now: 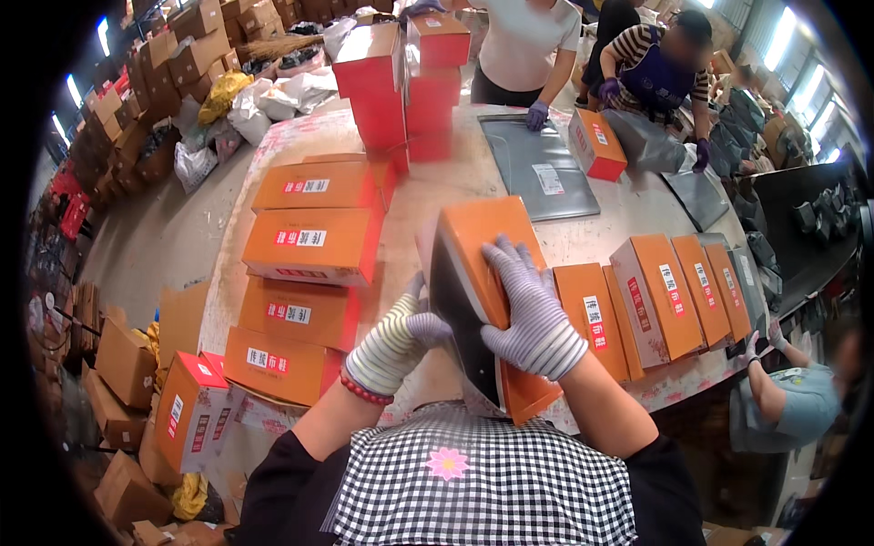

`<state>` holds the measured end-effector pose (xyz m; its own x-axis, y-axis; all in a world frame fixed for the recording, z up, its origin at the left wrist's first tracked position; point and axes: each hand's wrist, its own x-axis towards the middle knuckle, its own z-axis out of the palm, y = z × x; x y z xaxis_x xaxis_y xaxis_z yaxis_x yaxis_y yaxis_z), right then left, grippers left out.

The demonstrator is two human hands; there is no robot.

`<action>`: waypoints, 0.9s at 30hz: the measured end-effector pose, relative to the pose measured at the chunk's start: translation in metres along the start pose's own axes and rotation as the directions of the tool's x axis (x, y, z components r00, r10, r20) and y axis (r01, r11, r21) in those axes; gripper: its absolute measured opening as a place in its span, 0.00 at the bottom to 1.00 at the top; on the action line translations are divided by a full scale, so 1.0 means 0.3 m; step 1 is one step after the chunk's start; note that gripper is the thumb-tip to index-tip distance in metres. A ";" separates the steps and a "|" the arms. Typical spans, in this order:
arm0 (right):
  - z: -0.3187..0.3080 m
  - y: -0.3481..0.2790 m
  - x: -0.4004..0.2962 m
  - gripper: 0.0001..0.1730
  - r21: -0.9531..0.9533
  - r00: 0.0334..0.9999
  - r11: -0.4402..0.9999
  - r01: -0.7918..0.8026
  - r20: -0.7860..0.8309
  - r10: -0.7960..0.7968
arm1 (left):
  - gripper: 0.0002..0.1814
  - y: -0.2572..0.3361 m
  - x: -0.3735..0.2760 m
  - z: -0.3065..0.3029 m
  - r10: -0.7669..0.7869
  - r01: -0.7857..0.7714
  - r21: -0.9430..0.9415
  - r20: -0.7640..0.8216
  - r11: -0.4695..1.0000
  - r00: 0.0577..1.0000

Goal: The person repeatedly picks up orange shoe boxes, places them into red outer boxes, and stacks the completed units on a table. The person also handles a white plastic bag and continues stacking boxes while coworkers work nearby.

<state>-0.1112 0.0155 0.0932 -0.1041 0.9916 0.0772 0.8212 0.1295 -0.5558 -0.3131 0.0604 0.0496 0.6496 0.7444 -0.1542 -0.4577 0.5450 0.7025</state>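
Observation:
An orange cardboard shoebox [478, 259], tilted on edge, is between my hands with its lid partly raised; dark contents show in the gap. My right hand [532, 314], in a striped knit glove, presses on the orange lid with its fingers spread. On the box's left side is my left hand [403, 334], gloved too, its fingertips partly hidden by the box. Several orange shoeboxes [307, 246] lie in a column to the left. Another row of shoeboxes [655, 293] leans along the table's right side.
Tall stacks of red shoeboxes [382, 102] stand at the table's far edge [300, 130]. A grey plastic mailing bag [539, 170] lies beyond my hands, under a co-worker's gloved hand [537, 116]. Other people stand across the table and at the right. Cartons [123, 362] fill the floor at left.

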 end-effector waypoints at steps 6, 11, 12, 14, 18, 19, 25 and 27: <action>-0.103 -0.040 -0.068 0.53 -0.189 0.983 0.978 0.088 -0.140 -0.115 | 0.60 -0.023 0.063 0.038 0.122 -0.129 0.025 0.191 0.991 0.974; -0.103 0.020 -0.164 0.58 -0.659 0.963 0.750 -0.047 -0.230 -0.142 | 0.57 -0.161 0.190 0.069 -0.092 -0.019 0.305 0.347 0.952 0.933; -0.076 0.099 -0.159 0.57 -0.696 0.985 0.710 -0.109 -0.171 -0.017 | 0.54 -0.168 0.234 0.037 -0.120 -0.023 0.462 0.277 0.886 0.953; 0.013 0.382 -0.198 0.54 -0.673 0.959 0.701 -0.236 -0.045 0.279 | 0.43 -0.164 0.279 -0.030 0.177 -0.212 0.713 0.124 0.669 0.976; 0.030 0.789 -0.335 0.55 -0.427 0.823 0.703 -0.569 -0.294 0.487 | 0.32 0.118 0.243 -0.460 0.856 -0.284 0.943 0.000 0.172 0.517; 0.034 0.814 -0.353 0.55 -0.432 0.816 0.692 -0.578 -0.321 0.481 | 0.31 0.232 0.205 -0.579 0.941 0.018 0.999 0.026 -0.034 0.337; 0.070 0.785 -0.283 0.54 -0.442 0.808 0.676 -0.589 -0.331 0.488 | 0.39 0.438 -0.179 -1.256 0.809 0.180 0.856 -0.516 0.484 0.282; 0.077 0.798 -0.292 0.54 -0.448 0.806 0.670 -0.592 -0.336 0.488 | 0.37 0.433 -0.223 -1.248 0.757 0.407 0.786 -0.592 0.467 0.275</action>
<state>0.0816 -0.0402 -0.0657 0.5054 0.8601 0.0690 0.8628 -0.5032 -0.0476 -0.6432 0.2257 -0.1090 -0.5276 0.8459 0.0783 0.5273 0.2539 0.8109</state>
